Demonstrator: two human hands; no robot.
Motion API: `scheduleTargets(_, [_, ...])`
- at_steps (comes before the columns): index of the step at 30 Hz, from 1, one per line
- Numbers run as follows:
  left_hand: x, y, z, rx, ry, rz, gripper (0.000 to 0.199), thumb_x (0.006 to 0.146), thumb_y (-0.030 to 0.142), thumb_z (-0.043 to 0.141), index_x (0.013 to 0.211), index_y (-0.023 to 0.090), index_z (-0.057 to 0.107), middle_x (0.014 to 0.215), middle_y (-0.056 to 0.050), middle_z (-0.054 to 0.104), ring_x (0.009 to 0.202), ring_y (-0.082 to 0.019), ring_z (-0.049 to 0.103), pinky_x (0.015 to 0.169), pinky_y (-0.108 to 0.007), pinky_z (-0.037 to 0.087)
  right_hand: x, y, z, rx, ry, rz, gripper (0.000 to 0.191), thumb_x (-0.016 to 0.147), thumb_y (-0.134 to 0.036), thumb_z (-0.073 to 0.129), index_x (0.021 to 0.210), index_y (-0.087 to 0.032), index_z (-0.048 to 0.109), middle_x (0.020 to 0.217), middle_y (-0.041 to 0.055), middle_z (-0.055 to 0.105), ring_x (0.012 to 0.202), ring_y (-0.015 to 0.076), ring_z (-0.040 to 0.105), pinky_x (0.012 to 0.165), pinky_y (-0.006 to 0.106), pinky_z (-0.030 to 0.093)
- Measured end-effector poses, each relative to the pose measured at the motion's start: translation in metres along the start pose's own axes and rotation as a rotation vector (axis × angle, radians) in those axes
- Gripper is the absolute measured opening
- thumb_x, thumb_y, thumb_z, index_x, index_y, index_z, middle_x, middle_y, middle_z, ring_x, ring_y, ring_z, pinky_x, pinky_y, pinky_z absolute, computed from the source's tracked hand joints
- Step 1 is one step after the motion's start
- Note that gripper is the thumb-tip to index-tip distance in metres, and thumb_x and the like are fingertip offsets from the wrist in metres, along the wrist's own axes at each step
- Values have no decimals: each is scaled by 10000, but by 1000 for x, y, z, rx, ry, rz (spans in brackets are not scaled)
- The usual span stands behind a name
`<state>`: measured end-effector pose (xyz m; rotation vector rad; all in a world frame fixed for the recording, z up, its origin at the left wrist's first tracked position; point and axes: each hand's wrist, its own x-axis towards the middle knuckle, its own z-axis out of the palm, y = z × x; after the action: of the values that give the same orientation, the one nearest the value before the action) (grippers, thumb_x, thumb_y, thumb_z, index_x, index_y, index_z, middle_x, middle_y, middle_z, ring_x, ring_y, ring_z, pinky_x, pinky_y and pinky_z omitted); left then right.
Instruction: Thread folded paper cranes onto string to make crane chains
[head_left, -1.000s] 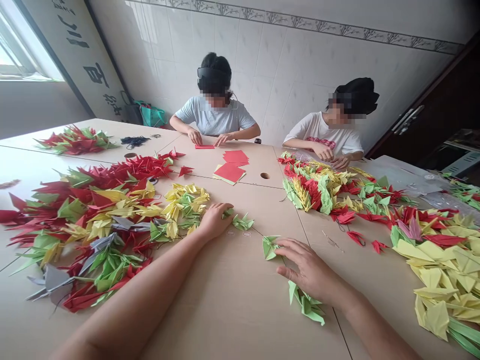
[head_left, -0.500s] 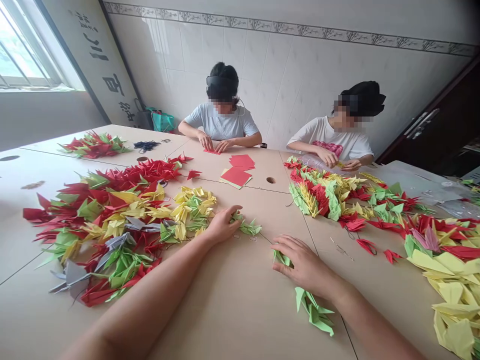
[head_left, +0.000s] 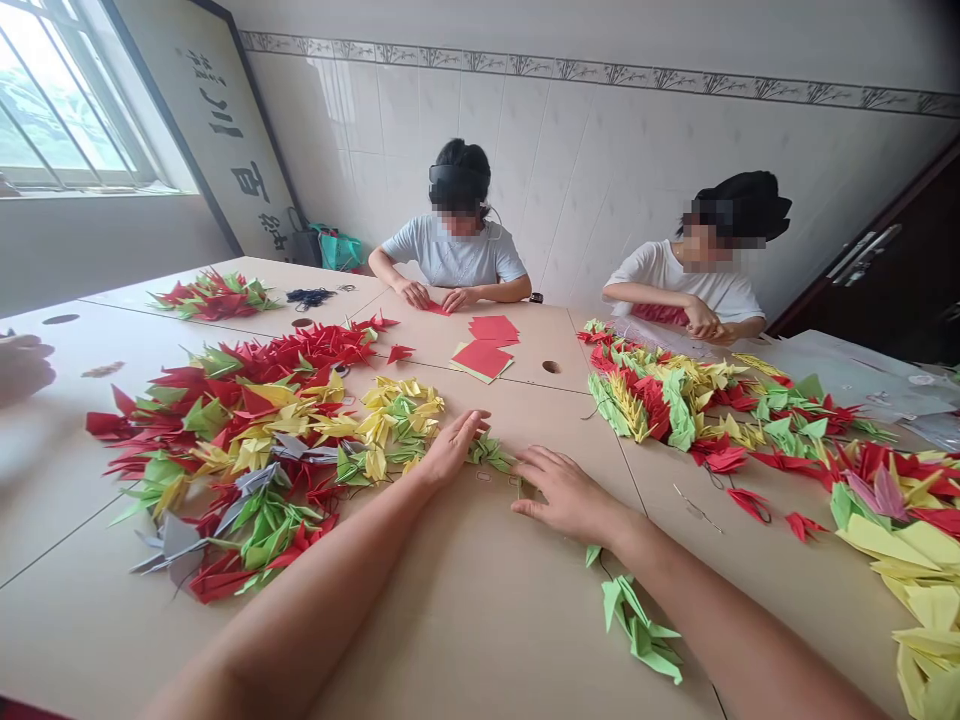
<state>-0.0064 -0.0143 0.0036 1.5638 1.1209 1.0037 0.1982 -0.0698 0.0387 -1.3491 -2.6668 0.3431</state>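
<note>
Stretched out and open, my left hand [head_left: 452, 448] lies at the right edge of the left heap, its fingertips beside green paper cranes [head_left: 491, 455] that it partly covers. My right hand [head_left: 566, 490] reaches from the right with fingers extended and thumb apart, its fingertips close to the same cranes. Anything under its palm is hard to make out. Below my right wrist, a cluster of green folded cranes [head_left: 641, 632] lies on the table with a dark thread running up from it.
A heap of red, yellow, green and grey cranes [head_left: 247, 430] spreads at left, with colourful strands [head_left: 675, 385] at right. Two people sit opposite, one folding red paper. Red sheets [head_left: 484, 358] and a wire-like metal piece [head_left: 697, 508] lie on the table [head_left: 465, 600]. A blurred hand [head_left: 26, 368] shows far left.
My right hand has moved left, toward my left hand and the green cranes. The view has shifted slightly, and another person's hand has appeared at the left edge.
</note>
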Motion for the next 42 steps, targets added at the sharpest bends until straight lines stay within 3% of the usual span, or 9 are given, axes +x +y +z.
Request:
scheduleTargets(5, [3, 2, 1, -54, -27, -13, 569, 867, 582, 275, 1120, 143, 534, 1011, -104, 617, 915, -199, 599, 860, -345, 449, -12, 1, -7, -4, 8, -19, 283, 841, -439, 553, 1002, -220, 632, 1097, 88, 625, 1114, 260, 521, 934, 417, 416])
scheduleTargets(8, [3, 1, 2, -69, -33, -9, 576, 862, 594, 279, 1113, 144, 536, 994, -107, 621, 902, -205, 607, 821, -338, 461, -10, -2, -12, -9, 69, -5, 269, 844, -438, 546, 1010, -233, 599, 1130, 79, 586, 1015, 235, 567, 869, 393, 457])
scheduleTargets(11, [2, -1, 0, -55, -28, -2, 567, 861, 596, 289, 1117, 159, 543, 975, -99, 630, 925, -210, 601, 826, -336, 460, 3, -6, -11, -37, 124, -23, 356, 843, -419, 549, 1146, -234, 541, 1275, 102, 496, 1108, 253, 521, 909, 411, 440])
scheduleTargets(14, [1, -2, -1, -30, -30, -1, 566, 863, 592, 287, 1114, 161, 555, 955, -95, 632, 919, -207, 599, 821, -333, 465, 15, -8, -5, -90, 56, -83, 415, 840, -420, 552, 1189, -196, 541, 1315, 127, 480, 1218, 283, 435, 969, 435, 394])
scheduleTargets(18, [2, -4, -1, -20, -17, 2, 563, 864, 595, 287, 1097, 164, 565, 928, -91, 641, 887, -200, 604, 815, -326, 469, 14, -5, -2, -112, 0, -107, 275, 843, -402, 561, 1023, -206, 630, 1090, 95, 623, 1104, 265, 520, 934, 423, 416])
scheduleTargets(22, [6, -7, 0, -40, -11, 8, 569, 862, 599, 288, 1078, 156, 573, 906, -88, 642, 861, -192, 606, 819, -322, 467, 9, -6, -9, -127, 8, -92, 207, 859, -371, 551, 957, -202, 623, 973, 72, 638, 963, 233, 577, 853, 384, 458])
scheduleTargets(28, [7, -10, -1, -57, -7, 16, 576, 858, 608, 292, 1071, 156, 578, 877, -75, 644, 841, -183, 607, 821, -318, 468, 28, -13, -5, -160, 47, -78, 433, 857, -380, 544, 1244, -194, 490, 1364, 134, 442, 1237, 280, 426, 985, 434, 387])
scheduleTargets(35, [9, -13, 0, -65, 18, 26, 582, 855, 615, 293, 1034, 139, 576, 824, -71, 641, 780, -177, 606, 784, -308, 474, 29, -5, 7, -185, -10, -74, 483, 857, -387, 537, 1268, -135, 506, 1328, 161, 509, 1267, 316, 407, 1021, 470, 360])
scheduleTargets(42, [9, -11, -1, -40, 30, 27, 601, 858, 619, 266, 1033, 136, 577, 857, -74, 654, 837, -192, 613, 815, -306, 466, 36, -18, 1, -171, 12, -84, 636, 861, -425, 522, 1391, -118, 352, 1441, 151, 372, 1334, 299, 301, 1069, 449, 300])
